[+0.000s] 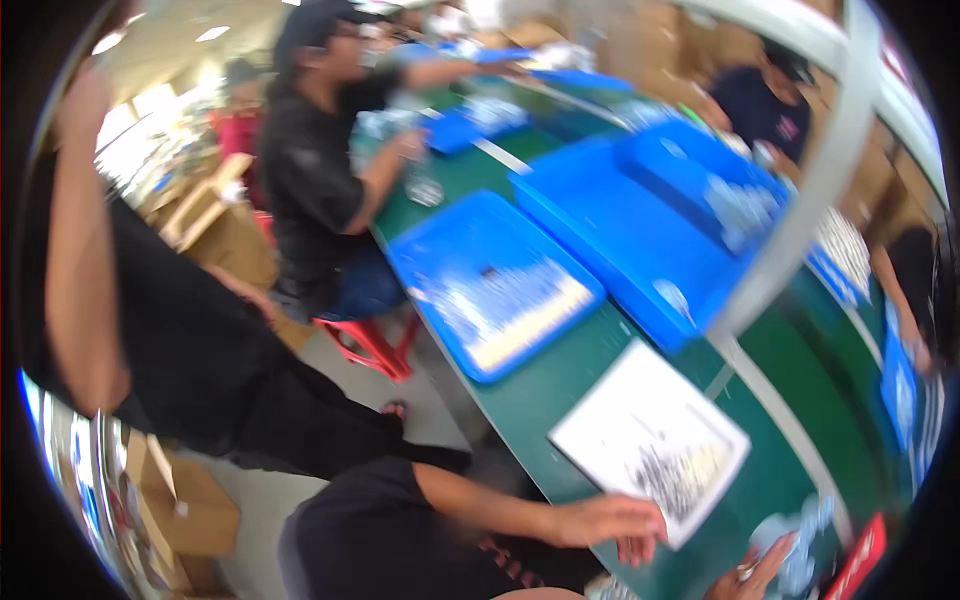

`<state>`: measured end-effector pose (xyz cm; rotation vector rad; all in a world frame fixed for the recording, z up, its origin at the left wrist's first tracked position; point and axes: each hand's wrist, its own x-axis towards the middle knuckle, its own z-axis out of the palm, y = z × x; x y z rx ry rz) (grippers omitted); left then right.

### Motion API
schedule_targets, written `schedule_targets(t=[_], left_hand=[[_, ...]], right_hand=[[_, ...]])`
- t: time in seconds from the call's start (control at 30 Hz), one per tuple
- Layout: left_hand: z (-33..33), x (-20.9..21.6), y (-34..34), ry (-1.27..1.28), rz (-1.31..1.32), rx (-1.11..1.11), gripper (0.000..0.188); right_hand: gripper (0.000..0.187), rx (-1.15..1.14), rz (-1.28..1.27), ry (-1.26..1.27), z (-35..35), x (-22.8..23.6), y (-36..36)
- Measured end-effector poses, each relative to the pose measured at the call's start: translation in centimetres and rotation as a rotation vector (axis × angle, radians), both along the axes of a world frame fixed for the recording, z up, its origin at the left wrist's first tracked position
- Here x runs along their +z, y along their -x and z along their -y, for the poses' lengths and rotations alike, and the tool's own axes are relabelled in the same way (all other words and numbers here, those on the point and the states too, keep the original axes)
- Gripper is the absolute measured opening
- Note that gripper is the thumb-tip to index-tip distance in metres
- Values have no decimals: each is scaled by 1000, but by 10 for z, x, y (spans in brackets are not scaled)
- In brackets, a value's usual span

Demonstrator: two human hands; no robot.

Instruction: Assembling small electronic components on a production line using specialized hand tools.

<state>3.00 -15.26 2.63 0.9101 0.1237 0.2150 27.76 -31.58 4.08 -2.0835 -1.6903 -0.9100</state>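
My left hand [612,524] hangs over the near corner of a white tray [600,415], its fingers loosely spread and bent down, holding nothing that I can see. In the tray lie many small dark pieces [660,478] and a patch of small cream-coloured pieces [703,465]. At the lower edge is my right hand [757,572], with a ring on one finger. Its fingers are stretched out against a crumpled clear plastic bag [800,545]; whether they grip it I cannot tell. The picture is somewhat blurred.
A shallow blue tray [455,255] with rows of cream pieces and a large blue bin [590,215] stand on the green table [520,430]. A grey post [800,220] crosses the right side. Co-workers sit around the table; a person in black stands left. Something red [858,560] lies lower right.
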Motion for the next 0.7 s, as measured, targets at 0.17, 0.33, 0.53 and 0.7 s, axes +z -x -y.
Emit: schedule_targets(t=[0.17, 0.33, 0.53, 0.7], left_hand=[[-9, 2, 4, 12, 35, 27, 32], [-7, 2, 2, -68, 128, 98, 35], [-8, -1, -15, -80, 121, 92, 32], [2, -1, -17, -117, 151, 147, 30]], right_hand=[[46, 70, -382, -77, -35, -11, 7], [59, 44, -560, -101, -42, -29, 5], [51, -89, -129, -438, -16, 59, 11], [56, -61, -535, 18, -4, -33, 17]])
